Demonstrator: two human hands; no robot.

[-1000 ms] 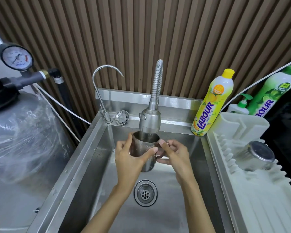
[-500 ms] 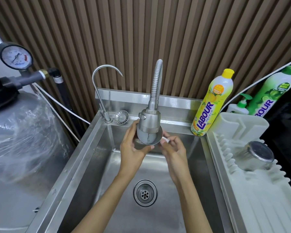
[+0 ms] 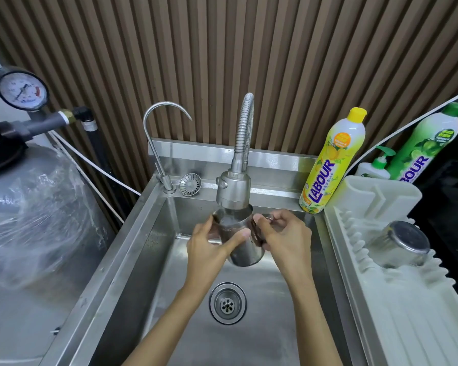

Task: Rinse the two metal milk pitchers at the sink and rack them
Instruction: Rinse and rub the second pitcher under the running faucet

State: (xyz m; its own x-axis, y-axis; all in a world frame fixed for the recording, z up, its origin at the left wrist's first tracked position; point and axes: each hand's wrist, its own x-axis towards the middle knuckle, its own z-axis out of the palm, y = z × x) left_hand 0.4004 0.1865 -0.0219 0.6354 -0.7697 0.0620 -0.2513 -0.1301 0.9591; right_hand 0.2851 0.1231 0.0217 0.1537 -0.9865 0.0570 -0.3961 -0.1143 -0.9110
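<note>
Head view: left hand wraps the pitcher, right hand pinches its handle. Wet steel may slip from them.

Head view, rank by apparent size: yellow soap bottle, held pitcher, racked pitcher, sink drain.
1. Yellow soap bottle, largest.
2. Held pitcher and racked pitcher: they look about alike, and the held one is partly hidden, so I won't rank them.
3. Sink drain, smallest.

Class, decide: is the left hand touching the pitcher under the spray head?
Touching. The head view shows the left hand wrapped round the pitcher, thumb across its front.
</note>
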